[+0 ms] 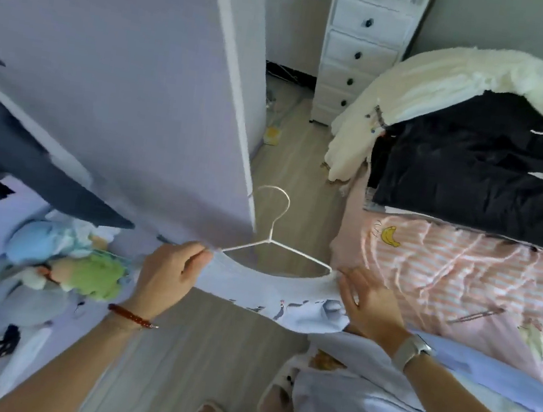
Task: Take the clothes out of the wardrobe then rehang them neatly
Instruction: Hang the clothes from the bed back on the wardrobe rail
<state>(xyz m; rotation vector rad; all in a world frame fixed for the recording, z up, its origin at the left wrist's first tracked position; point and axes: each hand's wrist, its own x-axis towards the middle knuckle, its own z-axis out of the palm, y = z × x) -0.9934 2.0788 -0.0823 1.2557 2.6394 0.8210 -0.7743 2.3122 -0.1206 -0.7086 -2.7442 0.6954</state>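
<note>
While a pale printed top is being held up over the floor betw. wardrobe and bed, it is being settled onto a white wire hanger. Its left shoulder is being pinched by the left hand, fingers curled round cloth at the hanger's end; the right shoulder is being gripped by the right hand, fingers bent onto the fabric. Neither of the hands is spread flat. The hook is pointing up & away, free of any rail.

Progress, as judged: the take-out part appears largely done, since garments are being kept on the bed — a dark garment, a cream fleecy one, and more light-blue cloth nearer the person. Rehanging seems to be only starting: this top is being fitted to its hanger but is not yet being hung. The neckline is sitting across both hanger arms, so prob. only smoothing is needed before it is carried to the wardrobe. Something dark is being glimpsed at the left edge of the wardrobe; whether it is a hung item can't be told, as the view there is blurred. The bed pile is still to be hangered & returned, so most of the job is prob. remaining.
</note>
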